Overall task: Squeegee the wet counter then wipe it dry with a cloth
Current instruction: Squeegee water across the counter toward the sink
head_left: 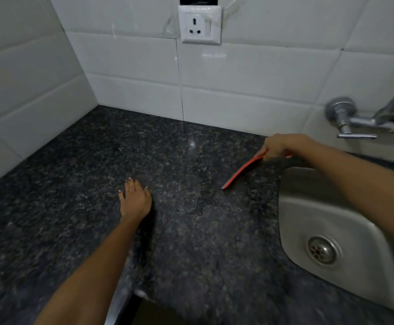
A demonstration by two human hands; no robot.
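Observation:
A dark speckled granite counter (78, 174) fills the middle of the view, with a thin film of water whose edge shows near its centre. My right hand (282, 146) grips the handle of a red squeegee (240, 172), whose blade slants down to the counter just left of the sink. My left hand (136, 199) rests flat on the counter with straight fingers, well left of the blade. No cloth is in view.
A steel sink (332, 212) with a round drain (322, 249) is set into the counter on the right. A metal tap (360, 123) juts from the white tiled wall above it. A wall socket (199, 24) sits high on the back wall.

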